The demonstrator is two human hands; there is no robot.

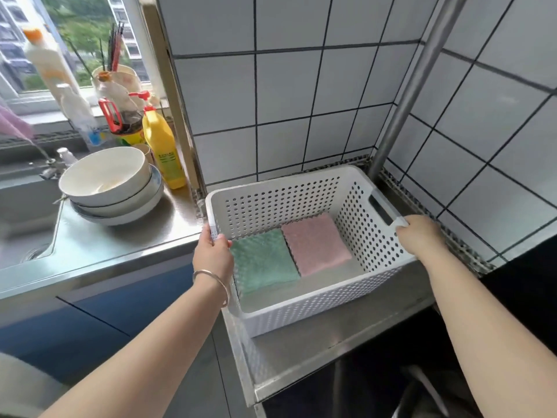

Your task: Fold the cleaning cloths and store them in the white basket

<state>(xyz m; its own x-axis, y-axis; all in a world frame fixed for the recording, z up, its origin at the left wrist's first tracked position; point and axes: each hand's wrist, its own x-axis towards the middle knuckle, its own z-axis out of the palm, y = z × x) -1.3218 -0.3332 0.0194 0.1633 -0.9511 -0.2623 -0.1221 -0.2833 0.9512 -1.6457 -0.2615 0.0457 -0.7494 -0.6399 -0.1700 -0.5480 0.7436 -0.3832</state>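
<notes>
The white perforated basket (280, 203) stands on a steel counter in the tiled corner. Two folded cloths lie flat side by side on its floor: a green cloth (263, 262) on the left and a pink cloth (316, 244) on the right, their edges touching. My left hand (214, 250), with a metal bangle on the wrist, grips the basket's left rim. My right hand (420, 233) grips the right rim just below the handle slot.
Stacked white bowls (111, 185) sit on the counter to the left, beside a sink (21, 218). A yellow bottle (164, 152), other bottles and a utensil holder crowd the window sill. A steel pole (404, 110) rises behind the basket. A dark hob surface lies at the right.
</notes>
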